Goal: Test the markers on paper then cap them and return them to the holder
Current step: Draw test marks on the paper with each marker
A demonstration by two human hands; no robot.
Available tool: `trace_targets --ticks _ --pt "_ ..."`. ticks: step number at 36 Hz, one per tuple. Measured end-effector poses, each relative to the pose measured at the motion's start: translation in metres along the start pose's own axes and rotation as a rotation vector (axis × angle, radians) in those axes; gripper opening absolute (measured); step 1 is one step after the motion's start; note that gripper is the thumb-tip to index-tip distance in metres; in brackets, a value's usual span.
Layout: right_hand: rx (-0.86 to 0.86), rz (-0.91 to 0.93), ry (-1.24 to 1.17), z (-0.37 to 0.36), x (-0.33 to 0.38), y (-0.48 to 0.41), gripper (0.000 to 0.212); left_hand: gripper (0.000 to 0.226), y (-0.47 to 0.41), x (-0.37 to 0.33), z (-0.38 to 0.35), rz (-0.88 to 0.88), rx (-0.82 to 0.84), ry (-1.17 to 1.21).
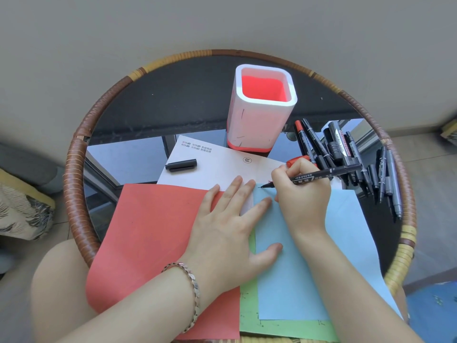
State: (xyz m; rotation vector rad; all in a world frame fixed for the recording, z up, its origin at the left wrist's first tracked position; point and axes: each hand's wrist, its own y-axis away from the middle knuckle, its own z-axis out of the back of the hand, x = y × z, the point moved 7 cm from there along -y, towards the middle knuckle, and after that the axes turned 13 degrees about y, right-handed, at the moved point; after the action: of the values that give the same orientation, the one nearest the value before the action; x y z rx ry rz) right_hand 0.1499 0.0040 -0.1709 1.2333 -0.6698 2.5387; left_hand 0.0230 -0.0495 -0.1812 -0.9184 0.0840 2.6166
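Under the right hand [301, 194], a thin black marker [311, 177] is pinched between thumb and fingers. Its bare tip is set on the top corner of a pale blue paper sheet [309, 268], evidently for a test stroke. Just beside it the left hand [230, 226] is spread flat across a red paper sheet [148, 231], a white printed sheet [210, 167] and the blue one, apparently to keep them from sliding on the round glass desk with a rattan rim [79, 169]. Beyond the left fingertips a black cap [181, 165] lies loose on the white sheet, well apart from the marker. Beyond the right hand a white square holder with a red lining [259, 120] stands upright and seems empty. A heap of black and red markers [346, 154] is piled just outside that hand and crowds the way back to the holder.
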Motion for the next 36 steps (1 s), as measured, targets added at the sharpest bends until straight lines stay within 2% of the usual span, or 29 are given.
trace_targets --ticks 18,24,29,36 --pt "0.025 -0.024 -0.035 0.0000 -0.0004 0.0012 0.027 0.072 0.0009 0.0001 -0.0004 -0.001 0.001 -0.016" --pt "-0.024 0.014 -0.014 0.0025 0.0003 0.0019 0.038 0.071 0.0006 0.0004 -0.0004 0.002 0.001 -0.021" --pt "0.012 -0.017 -0.067 0.0017 0.0003 0.0014 0.025 0.073 0.0006 0.0004 -0.0001 0.007 0.006 -0.029" --pt "0.033 -0.001 -0.046 -0.0009 0.0018 0.0016 0.030 0.073 0.0008 0.0006 -0.0005 0.003 -0.001 -0.034"
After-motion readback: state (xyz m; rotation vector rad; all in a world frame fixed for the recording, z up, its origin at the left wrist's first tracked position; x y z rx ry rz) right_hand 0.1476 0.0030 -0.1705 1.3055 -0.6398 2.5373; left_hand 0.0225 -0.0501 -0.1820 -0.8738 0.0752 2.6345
